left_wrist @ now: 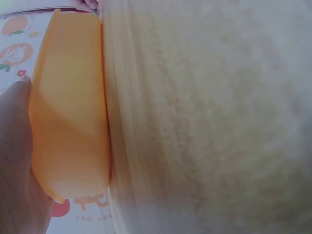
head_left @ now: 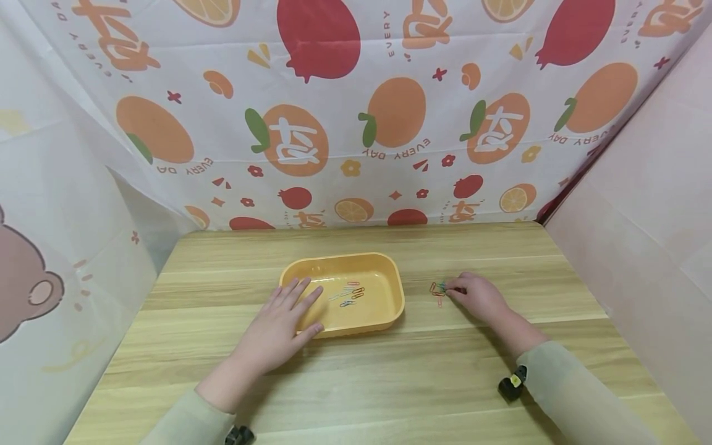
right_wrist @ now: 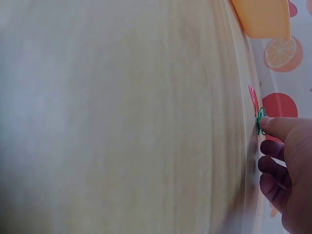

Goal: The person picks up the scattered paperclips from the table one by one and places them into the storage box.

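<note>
A shallow yellow tray [head_left: 389,281] sits mid-table with several coloured paper clips [head_left: 350,295] in it. My left hand [head_left: 303,306] lies flat on the tray's front left rim, fingers straight; in the left wrist view the palm [left_wrist: 14,146] presses against the tray's wall [left_wrist: 68,122]. To the tray's right a few loose clips [head_left: 437,288] lie on the wood. My right hand [head_left: 452,289] reaches them with curled fingers. In the right wrist view its fingertip [right_wrist: 273,126] is on a green clip [right_wrist: 261,122], with a red clip [right_wrist: 253,97] just beyond; the thumb is hidden.
The wooden table [head_left: 389,383] is closed in by a fruit-print cloth [head_left: 356,123] at the back and left and a pink wall [head_left: 639,216] on the right. Black wrist cameras [head_left: 512,384] hang under both sleeves. The tray's corner [right_wrist: 263,19] shows in the right wrist view.
</note>
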`<state>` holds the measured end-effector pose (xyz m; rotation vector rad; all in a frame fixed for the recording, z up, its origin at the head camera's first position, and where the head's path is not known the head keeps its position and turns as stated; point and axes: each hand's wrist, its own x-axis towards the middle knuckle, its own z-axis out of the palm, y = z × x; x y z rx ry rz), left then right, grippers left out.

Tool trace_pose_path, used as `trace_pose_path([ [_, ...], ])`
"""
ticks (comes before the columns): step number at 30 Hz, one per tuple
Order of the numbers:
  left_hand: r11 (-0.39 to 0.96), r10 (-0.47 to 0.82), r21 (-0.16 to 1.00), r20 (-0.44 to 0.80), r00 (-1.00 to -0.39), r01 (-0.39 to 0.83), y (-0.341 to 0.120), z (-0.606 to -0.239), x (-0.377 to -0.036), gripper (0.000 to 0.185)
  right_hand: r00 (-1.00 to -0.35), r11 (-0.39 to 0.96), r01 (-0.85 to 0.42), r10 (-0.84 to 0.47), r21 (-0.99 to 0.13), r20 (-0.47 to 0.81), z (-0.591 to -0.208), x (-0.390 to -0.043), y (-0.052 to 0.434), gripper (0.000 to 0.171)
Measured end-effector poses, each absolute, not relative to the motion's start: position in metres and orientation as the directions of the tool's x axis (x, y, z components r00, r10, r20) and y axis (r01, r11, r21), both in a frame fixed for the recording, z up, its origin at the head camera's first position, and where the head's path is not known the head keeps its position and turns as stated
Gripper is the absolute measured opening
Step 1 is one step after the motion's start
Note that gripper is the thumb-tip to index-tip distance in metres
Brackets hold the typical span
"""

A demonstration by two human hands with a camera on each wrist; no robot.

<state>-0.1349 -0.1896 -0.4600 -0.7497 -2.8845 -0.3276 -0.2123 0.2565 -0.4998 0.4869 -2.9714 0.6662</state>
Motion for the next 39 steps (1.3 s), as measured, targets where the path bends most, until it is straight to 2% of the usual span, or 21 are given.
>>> trace_pose_path([
  [24,0.848,0.470,0.168,0.199,-0.860,0.502,-0.189,-0.458,-0.135,0.071,-0.963,0.820,-0.265,-0.247,-0.508,0.104,-0.495,-0.210,0.257,0.015],
  [34,0.844,0.472,0.166,0.223,-0.853,0.510,-0.189,-0.457,-0.135,0.071,-0.979,0.754,-0.190,-0.191,-0.629,0.066,-0.490,-0.210,0.258,0.016],
  [39,0.847,0.469,0.172,0.203,-0.860,0.502,-0.190,-0.458,-0.135,0.071,-0.984,0.741,-0.159,-0.169,-0.653,0.048,-0.484,-0.212,0.255,0.018],
])
